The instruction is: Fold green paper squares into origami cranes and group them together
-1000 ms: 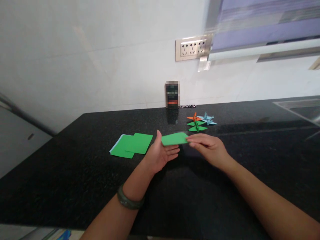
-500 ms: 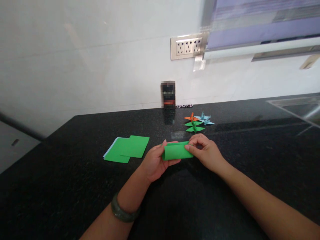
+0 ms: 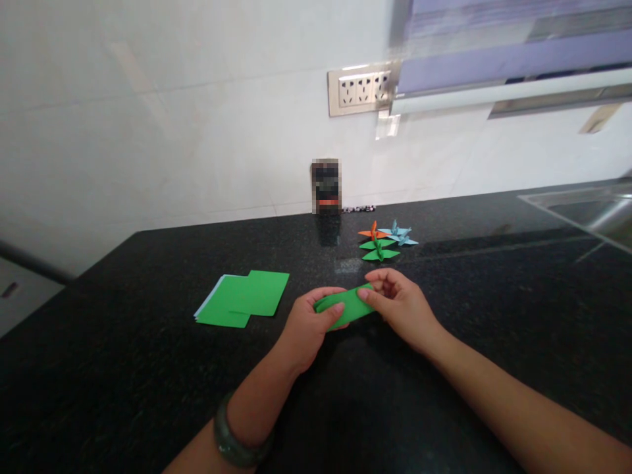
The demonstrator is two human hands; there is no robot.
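Observation:
A sheet of green origami paper (image 3: 349, 308), bent over on itself into a narrow band, is held above the dark countertop between both hands. My left hand (image 3: 309, 326) grips its left end, thumb on top and fingers behind. At the right end, my right hand (image 3: 402, 306) pinches the paper between thumb and fingers. Beyond the hands stand small folded paper cranes: an orange crane (image 3: 374, 232), light blue cranes (image 3: 396, 230) and green cranes (image 3: 380, 253). To the left lies a stack of square paper (image 3: 224, 301), green on top with a blue edge showing.
A dark countertop (image 3: 148, 368) runs up to the white wall. A pixelated dark upright object (image 3: 326, 186) leans there beside a beaded string (image 3: 359, 209). The sink edge (image 3: 557, 214) is at the right. Wall sockets (image 3: 363, 90) and a purple blind (image 3: 494, 59) are above.
My left thumb has moved onto the top of the green paper, which is now pressed flatter and tilted, its right end higher. The whole view has shifted slightly.

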